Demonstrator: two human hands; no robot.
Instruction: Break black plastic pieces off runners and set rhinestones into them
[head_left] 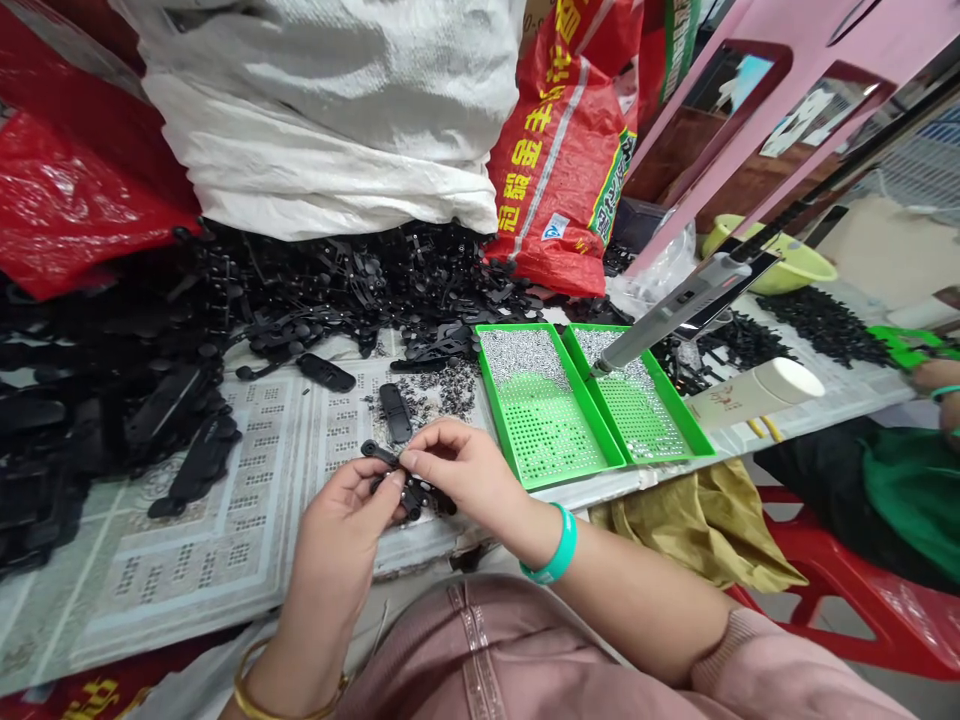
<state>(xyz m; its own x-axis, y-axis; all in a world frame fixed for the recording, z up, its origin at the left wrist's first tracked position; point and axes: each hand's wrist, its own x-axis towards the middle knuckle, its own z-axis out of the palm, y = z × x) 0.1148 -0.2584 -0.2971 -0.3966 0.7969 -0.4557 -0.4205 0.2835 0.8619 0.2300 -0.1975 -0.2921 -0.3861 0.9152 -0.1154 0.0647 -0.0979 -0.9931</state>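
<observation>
Near the table's front edge, my left hand (346,525) is closed around a small black plastic part (379,453) with a rounded end. The fingertips of my right hand (469,470) are pinched against the same part from the other side. Whether they also hold something tiny is hidden. Below the fingers lie more small black parts (412,497). Just beyond them rests an oblong black piece (395,413), and another oblong black piece (327,372) lies farther left. Two green trays (561,478) of small silvery metal pieces stand to the right of my right hand.
A large heap of black parts (352,270) covers the table's back and left, below a white sack (337,110) and a red bag (555,190). An electric screwdriver (667,310) slants over the trays. Right of them lies a white bottle (757,393). Another person's hand (934,374) shows at far right.
</observation>
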